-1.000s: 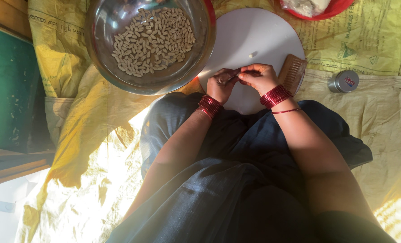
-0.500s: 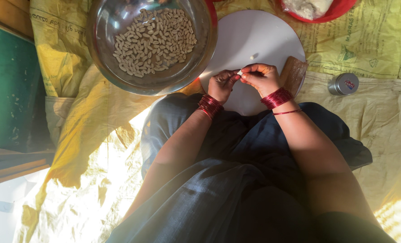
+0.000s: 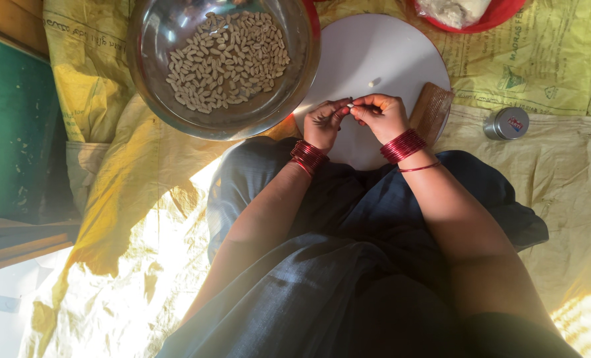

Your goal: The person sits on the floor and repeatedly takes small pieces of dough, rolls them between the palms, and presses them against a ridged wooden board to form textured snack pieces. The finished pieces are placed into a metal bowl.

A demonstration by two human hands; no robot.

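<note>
Sacking of yellow woven plastic, printed in green, covers the floor; a small silver tin with a coloured label stands on it to the right. I see the white round board bare but for one pale piece, its left edge tucked under the steel bowl of peanuts. Both wrists bend inward above the board's near rim: left hand and right hand meet fingertip to fingertip, pinching a small pale kernel between them.

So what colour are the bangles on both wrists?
Red, on the left hand and right hand; head view.
</note>
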